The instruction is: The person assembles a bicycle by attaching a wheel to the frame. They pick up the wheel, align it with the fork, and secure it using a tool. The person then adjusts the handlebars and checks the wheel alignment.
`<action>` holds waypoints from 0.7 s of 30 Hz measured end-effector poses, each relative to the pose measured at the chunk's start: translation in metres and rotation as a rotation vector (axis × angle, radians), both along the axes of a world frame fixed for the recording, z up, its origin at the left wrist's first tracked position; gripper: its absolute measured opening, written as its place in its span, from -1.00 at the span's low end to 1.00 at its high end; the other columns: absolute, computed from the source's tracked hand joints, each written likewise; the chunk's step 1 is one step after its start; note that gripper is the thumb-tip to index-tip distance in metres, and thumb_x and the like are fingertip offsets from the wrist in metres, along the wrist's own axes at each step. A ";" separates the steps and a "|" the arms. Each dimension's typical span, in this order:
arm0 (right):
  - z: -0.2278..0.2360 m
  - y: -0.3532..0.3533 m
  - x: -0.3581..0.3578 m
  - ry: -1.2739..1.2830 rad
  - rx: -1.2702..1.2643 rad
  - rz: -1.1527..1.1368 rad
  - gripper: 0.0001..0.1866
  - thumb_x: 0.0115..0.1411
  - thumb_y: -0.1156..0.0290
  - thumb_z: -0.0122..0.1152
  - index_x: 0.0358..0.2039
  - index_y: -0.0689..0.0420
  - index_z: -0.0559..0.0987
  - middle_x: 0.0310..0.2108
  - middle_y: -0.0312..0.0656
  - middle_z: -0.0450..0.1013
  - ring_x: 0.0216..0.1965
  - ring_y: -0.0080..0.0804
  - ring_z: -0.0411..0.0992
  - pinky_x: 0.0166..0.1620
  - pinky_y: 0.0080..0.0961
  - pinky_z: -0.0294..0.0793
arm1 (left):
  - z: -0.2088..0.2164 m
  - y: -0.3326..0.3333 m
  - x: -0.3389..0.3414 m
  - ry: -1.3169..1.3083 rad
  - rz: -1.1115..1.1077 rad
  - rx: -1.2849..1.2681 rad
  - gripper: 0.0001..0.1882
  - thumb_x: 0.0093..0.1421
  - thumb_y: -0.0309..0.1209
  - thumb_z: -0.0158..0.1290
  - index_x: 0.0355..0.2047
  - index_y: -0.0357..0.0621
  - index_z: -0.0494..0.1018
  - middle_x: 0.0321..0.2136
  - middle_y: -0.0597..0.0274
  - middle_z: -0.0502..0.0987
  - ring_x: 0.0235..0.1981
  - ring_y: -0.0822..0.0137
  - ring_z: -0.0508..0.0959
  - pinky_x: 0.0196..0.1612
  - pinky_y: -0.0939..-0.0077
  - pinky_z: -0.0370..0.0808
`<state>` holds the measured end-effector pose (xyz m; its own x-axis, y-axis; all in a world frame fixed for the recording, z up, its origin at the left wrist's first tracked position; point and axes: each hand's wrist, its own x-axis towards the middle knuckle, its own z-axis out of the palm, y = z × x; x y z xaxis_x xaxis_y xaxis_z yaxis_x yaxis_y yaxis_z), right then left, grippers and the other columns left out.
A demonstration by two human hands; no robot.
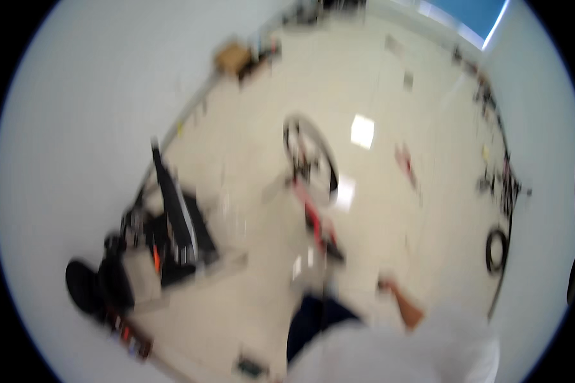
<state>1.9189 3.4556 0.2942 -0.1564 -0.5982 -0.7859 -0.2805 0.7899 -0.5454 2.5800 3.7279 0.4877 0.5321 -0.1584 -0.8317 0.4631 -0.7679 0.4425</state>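
My right hand (388, 284) reaches forward below the middle of the picture, at the end of a bare forearm. Motion smears its fingers, which look closed around something small and dark that I cannot make out. Ahead and to its left stands a red bicycle frame (311, 214) with one spoked wheel (329, 156) at its far end and a dark saddle (334, 251) at its near end. The hand is apart from the bicycle. My left hand does not show.
At left stand black equipment (182, 223) and a round black seat (83, 286). A cardboard box (233, 59) sits by the far left wall. A red part (405, 165) lies on the floor. A black tire (497, 250) and bicycle parts (508, 185) line the right wall.
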 end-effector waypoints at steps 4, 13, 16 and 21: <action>0.075 0.005 0.188 0.017 0.432 -0.012 -0.58 0.20 0.24 -0.02 -0.14 0.38 0.45 -0.27 0.09 0.54 -0.32 -0.10 0.57 -0.27 -0.16 0.59 | 0.049 0.030 0.047 -0.231 0.098 -0.024 -0.74 0.17 -0.27 0.03 -0.31 -0.24 0.46 -0.49 -0.02 0.54 -0.56 0.11 0.54 -0.50 0.26 0.47; 0.113 -0.139 0.270 0.174 0.054 0.205 -0.64 0.22 0.16 0.03 -0.34 0.24 0.56 -0.52 -0.07 0.56 -0.60 -0.30 0.52 -0.57 -0.33 0.54 | 0.015 -0.191 0.156 -0.248 0.008 -0.321 -0.79 0.25 -0.36 -0.04 -0.25 -0.30 0.37 -0.48 0.10 0.46 -0.54 0.29 0.48 -0.51 0.39 0.48; 0.177 -0.216 0.288 0.235 -0.160 0.193 -0.68 0.17 0.16 0.10 -0.37 0.21 0.53 -0.54 -0.15 0.56 -0.59 -0.37 0.51 -0.52 -0.40 0.53 | 0.029 -0.239 0.171 -0.135 -0.053 -0.463 -0.78 0.24 -0.35 -0.02 -0.22 -0.27 0.38 -0.41 0.12 0.49 -0.45 0.28 0.52 -0.42 0.39 0.51; 0.270 -0.304 0.287 0.290 -0.491 0.115 -0.56 0.09 0.10 0.20 -0.31 0.31 0.56 -0.58 -0.11 0.51 -0.63 -0.37 0.48 -0.56 -0.40 0.48 | 0.040 -0.268 0.199 -0.120 -0.230 -0.397 -0.75 0.24 -0.30 -0.01 -0.20 -0.25 0.39 -0.38 0.11 0.51 -0.43 0.26 0.54 -0.39 0.41 0.51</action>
<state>2.2062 3.1520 0.5646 -0.2366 -0.9076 -0.3468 -0.5422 0.4195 -0.7280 2.7791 3.4596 0.5277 0.5343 -0.5769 -0.6178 0.2289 -0.6048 0.7628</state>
